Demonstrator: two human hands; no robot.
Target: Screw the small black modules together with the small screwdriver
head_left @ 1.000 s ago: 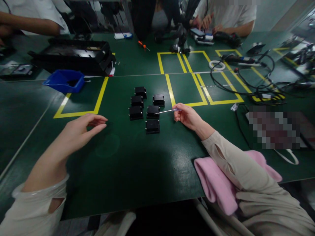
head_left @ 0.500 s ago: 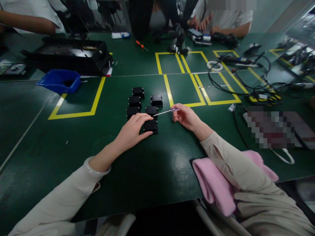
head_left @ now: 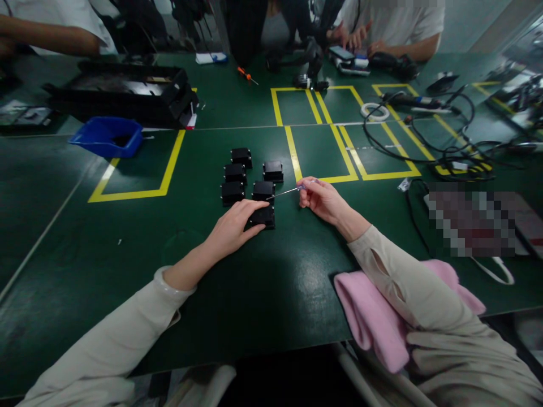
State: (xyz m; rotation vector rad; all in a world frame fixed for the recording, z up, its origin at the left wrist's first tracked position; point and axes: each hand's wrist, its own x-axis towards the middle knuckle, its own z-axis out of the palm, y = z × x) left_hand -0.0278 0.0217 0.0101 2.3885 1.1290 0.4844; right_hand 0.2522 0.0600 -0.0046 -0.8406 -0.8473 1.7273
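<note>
Left hand (head_left: 231, 229) seemingly pinches boxy black block (head_left: 263, 216); right hand (head_left: 323, 199), probe (head_left: 282, 193).

The table (head_left: 237, 294) is dark green, marked with bright yellow taped rectangles (head_left: 136, 195). The six small boxes (head_left: 236, 172) are plain black. The slim tool (head_left: 283, 193) has a silvery shaft and a pale blue handle. Both sleeves (head_left: 407, 282) are cream, and the folded cloth (head_left: 369, 316) is pink. Farther off, the bin (head_left: 106, 137) is blue, the long case (head_left: 123, 96) black, a screwdriver (head_left: 242, 72) orange-handled, a tape ring (head_left: 374, 111) white, and the cables (head_left: 424, 147) black.
</note>
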